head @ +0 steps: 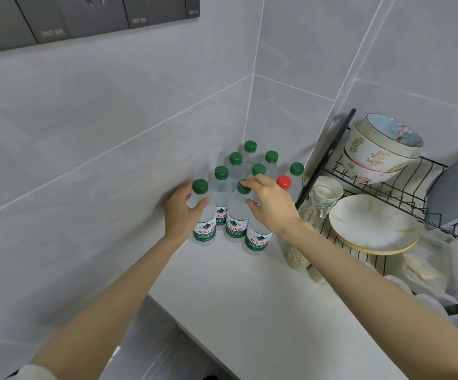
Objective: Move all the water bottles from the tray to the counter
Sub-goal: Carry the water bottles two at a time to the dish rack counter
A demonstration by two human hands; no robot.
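Observation:
Several clear water bottles with green caps and green-white labels stand clustered in the counter's [222,292] back corner, with one red-capped bottle [284,182] among them. My left hand [179,212] wraps around the shoulder of the front-left bottle [204,215], which stands on the counter. My right hand [270,205] is cupped over the top of the front-right bottle [258,238] and hides its cap. Its fingertips touch the green cap of the middle bottle [236,212]. No tray is in view.
A black wire dish rack [386,185] stands right of the bottles with stacked bowls [378,149], plates [373,226] and a glass jar [319,207]. Plastic containers [430,272] sit near the right edge. Tiled walls close the corner. The counter's left edge drops off at lower left.

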